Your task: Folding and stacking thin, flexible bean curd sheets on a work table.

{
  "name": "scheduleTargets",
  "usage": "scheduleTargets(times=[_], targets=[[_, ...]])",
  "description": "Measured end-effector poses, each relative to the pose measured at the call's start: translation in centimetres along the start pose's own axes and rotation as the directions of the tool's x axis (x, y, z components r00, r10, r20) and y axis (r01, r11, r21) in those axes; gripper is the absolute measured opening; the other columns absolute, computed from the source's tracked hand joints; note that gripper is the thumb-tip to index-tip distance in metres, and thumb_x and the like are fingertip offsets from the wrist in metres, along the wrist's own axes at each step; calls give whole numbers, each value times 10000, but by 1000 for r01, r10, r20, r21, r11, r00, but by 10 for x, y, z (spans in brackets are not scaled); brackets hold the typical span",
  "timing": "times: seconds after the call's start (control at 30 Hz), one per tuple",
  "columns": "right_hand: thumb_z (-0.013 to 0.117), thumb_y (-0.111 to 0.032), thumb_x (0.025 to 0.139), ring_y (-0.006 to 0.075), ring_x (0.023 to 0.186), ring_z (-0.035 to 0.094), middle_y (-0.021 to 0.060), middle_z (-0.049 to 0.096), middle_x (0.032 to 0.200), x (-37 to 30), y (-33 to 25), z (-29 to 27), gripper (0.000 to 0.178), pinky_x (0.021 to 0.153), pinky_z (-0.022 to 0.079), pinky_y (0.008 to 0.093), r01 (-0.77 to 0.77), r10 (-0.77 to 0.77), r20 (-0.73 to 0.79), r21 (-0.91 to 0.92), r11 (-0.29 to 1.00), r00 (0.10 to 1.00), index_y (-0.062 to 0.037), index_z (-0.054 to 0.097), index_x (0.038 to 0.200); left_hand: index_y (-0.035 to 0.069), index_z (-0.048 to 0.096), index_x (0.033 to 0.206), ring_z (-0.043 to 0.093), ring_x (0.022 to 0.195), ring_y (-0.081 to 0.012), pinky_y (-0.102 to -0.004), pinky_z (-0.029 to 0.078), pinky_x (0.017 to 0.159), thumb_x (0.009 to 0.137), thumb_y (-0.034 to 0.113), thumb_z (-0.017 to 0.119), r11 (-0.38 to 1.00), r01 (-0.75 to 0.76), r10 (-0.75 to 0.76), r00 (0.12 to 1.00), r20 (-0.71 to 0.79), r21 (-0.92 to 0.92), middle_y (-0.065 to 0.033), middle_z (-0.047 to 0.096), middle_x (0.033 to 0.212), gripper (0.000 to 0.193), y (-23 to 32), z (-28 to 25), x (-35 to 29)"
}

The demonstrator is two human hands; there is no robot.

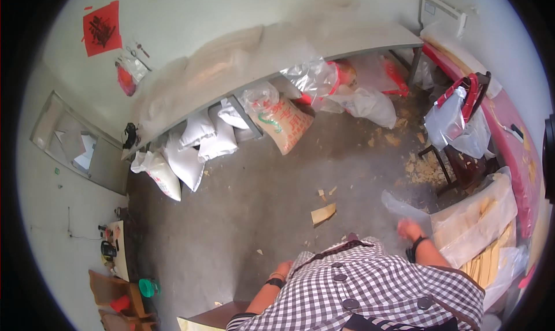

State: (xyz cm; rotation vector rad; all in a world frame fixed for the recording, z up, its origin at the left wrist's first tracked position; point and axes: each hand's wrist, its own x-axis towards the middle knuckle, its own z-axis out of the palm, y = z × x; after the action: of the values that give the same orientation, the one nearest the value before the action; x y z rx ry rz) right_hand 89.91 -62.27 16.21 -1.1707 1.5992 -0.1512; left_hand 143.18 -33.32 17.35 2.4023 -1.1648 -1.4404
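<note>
My right hand (pixel 409 229) hangs out to the right, beside a clear plastic bag (pixel 471 215) that wraps pale yellow sheets. It is smeared, so I cannot make out its fingers or whether it touches the plastic. Below the bag a stack of thin yellow sheets (pixel 484 266) shows its edges. My left hand (pixel 283 268) is close against the checked garment (pixel 352 279) I wear, and its fingers are mostly hidden. A flat yellow piece (pixel 324 214) lies on the floor ahead, with smaller scraps by it.
Full white sacks (pixel 185 160) and a printed tan sack (pixel 283 123) lie under a long table (pixel 260 56) ahead. To the right stands a dark chair (pixel 462 166) with plastic bags on it, among yellow crumbs (pixel 425 172). A green bucket (pixel 149 287) stands at left.
</note>
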Motion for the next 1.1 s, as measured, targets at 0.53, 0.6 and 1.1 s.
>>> scheduleTargets(times=[0.53,0.6,1.1], targets=[[744,-216,907,238,1123,660,171,598,1364,-194,-698,41,673,962,515,342,918,-909,388,-397,-13,155,-12,438,1470,64,675,1242,647,1159,-371,-445,496,968,976,403,530,993,15,-26,995,97,115,-213,687,1223,455,-131,-184,142],[736,-208,911,236,1113,664,171,606,1350,-180,-701,51,651,950,519,339,878,-879,409,-478,22,246,-11,448,1461,65,670,1249,644,1164,-376,-450,494,972,973,404,530,993,-19,13,998,60,114,-217,684,1227,459,-130,-207,168],[676,-143,945,226,1037,690,171,664,1248,-210,-651,28,494,860,547,316,905,-977,186,-389,-172,-105,-4,522,1393,79,635,1299,616,1196,-413,-487,481,1002,951,414,530,985,5,-25,993,115,171,-253,657,1252,495,-140,-148,180]])
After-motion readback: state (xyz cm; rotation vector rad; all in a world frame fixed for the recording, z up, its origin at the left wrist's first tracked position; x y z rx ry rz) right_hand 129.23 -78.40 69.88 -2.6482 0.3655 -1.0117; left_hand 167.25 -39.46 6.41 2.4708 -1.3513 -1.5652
